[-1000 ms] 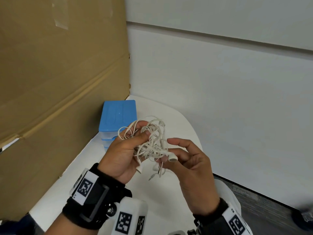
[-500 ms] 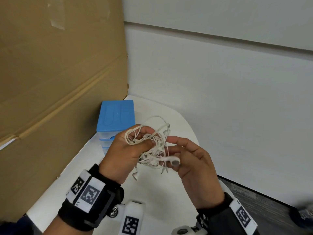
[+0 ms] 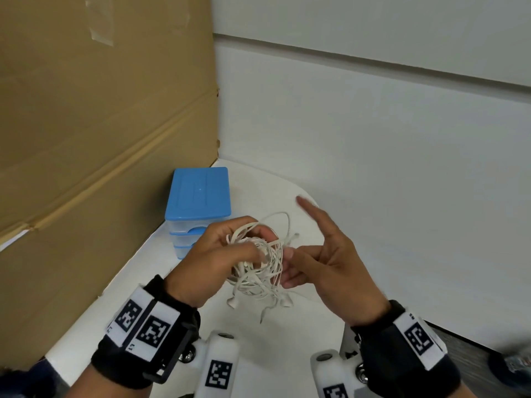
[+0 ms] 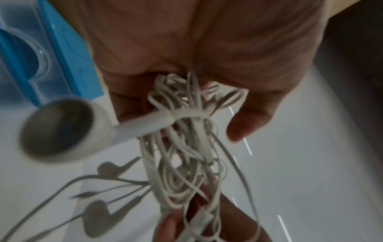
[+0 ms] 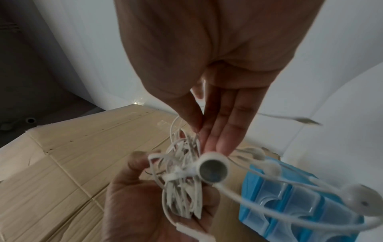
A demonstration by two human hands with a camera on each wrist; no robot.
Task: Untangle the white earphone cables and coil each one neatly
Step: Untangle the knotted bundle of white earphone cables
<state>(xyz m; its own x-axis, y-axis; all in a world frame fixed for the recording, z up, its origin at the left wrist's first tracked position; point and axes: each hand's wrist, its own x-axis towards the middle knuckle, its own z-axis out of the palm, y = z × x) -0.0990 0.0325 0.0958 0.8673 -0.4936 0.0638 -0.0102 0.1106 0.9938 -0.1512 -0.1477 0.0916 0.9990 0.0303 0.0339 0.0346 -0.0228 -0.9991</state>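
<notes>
A tangle of white earphone cables [image 3: 260, 268] hangs above the white table [image 3: 287, 340], with my left hand [image 3: 253, 245] gripping its upper left side. My right hand [image 3: 287, 265] pinches strands on the tangle's right side between thumb and middle fingers, while the index finger [image 3: 309, 209] points up, free of the cables. In the right wrist view my right hand [image 5: 201, 132] nips the strands just above an earbud [image 5: 213, 170]. In the left wrist view the bundle [image 4: 186, 155] runs down from my left hand [image 4: 186, 111], and an earbud [image 4: 60, 129] sticks out to the left. Earbuds and a plug dangle below the tangle.
A small clear drawer box with a blue lid [image 3: 199, 193] stands on the table just behind my left hand. A tall cardboard sheet [image 3: 100, 139] walls the left side. White panels [image 3: 373, 168] close the back and right, and the table's rounded edge is on the right.
My right hand has let go of the earbud it pinched and taken strands at the tangle's right side. Its index finger has straightened upward. My left hand has kept its grip.
</notes>
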